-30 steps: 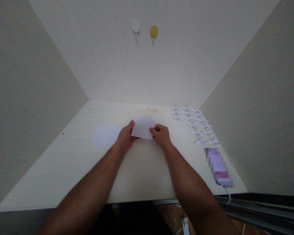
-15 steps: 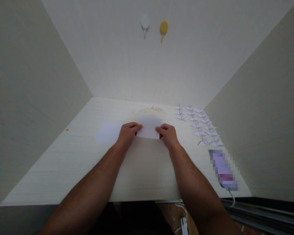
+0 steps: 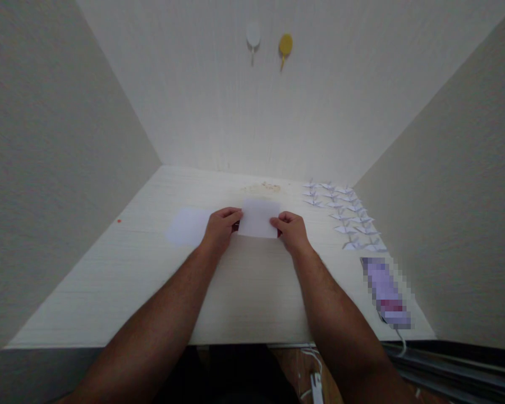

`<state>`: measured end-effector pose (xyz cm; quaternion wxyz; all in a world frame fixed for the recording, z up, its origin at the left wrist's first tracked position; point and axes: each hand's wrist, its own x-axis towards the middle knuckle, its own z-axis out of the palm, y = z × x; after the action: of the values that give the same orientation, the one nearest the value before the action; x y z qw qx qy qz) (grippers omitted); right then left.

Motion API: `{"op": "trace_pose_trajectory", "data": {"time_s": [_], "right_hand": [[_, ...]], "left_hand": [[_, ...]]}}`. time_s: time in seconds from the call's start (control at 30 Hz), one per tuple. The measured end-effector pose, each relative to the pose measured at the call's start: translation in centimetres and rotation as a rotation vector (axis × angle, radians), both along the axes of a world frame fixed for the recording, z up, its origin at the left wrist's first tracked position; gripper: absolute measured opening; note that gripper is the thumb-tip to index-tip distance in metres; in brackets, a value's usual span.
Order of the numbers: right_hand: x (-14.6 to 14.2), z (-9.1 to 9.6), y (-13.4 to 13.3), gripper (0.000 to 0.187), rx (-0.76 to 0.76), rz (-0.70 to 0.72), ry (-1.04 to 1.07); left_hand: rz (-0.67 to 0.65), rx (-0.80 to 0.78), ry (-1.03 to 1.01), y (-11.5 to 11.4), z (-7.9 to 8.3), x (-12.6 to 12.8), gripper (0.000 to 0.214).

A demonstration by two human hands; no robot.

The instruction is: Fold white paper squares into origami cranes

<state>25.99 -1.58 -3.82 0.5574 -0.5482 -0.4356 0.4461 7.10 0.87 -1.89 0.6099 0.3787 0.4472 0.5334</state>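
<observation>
A white sheet of paper is held up between my two hands, a little above the table. My left hand pinches its left edge between thumb and fingers. On the opposite edge, my right hand grips the sheet the same way, thumb on the near face. The paper looks flat, with no fold that I can make out. More white paper lies on the table to the left, partly covered by my left hand.
Several folded white paper cranes stand in rows at the right back. A blurred-out phone-like device with a white cable lies near the right edge. Walls enclose the table on three sides; white and yellow hooks hang on the back one.
The view has shifted slightly. Both hands keep hold of the sheet, and my left thumb has drawn back a little toward its edge.
</observation>
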Motion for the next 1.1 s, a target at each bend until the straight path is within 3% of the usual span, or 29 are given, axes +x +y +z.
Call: {"op": "trace_pose_trajectory", "data": {"time_s": [0.33, 0.6, 0.9, 1.0, 1.1], "right_hand": [[0.00, 0.52, 0.40, 0.053, -0.017, -0.018, 0.271], [0.08, 0.31, 0.31, 0.049, 0.013, 0.012, 0.327], [0.20, 0.31, 0.24, 0.033, 0.014, 0.011, 0.340], [0.36, 0.22, 0.24, 0.023, 0.086, 0.016, 0.296], [0.53, 0.07, 0.29, 0.050, 0.201, 0.062, 0.218]], "left_hand": [[0.059, 0.013, 0.034, 0.10, -0.05, -0.16, 0.025], [0.059, 0.016, 0.013, 0.02, 0.13, -0.10, 0.025], [0.071, 0.018, 0.000, 0.02, 0.02, -0.16, 0.026], [0.068, 0.022, -0.004, 0.14, -0.18, -0.18, 0.027], [0.084, 0.022, -0.012, 0.20, -0.26, -0.11, 0.028]]}}
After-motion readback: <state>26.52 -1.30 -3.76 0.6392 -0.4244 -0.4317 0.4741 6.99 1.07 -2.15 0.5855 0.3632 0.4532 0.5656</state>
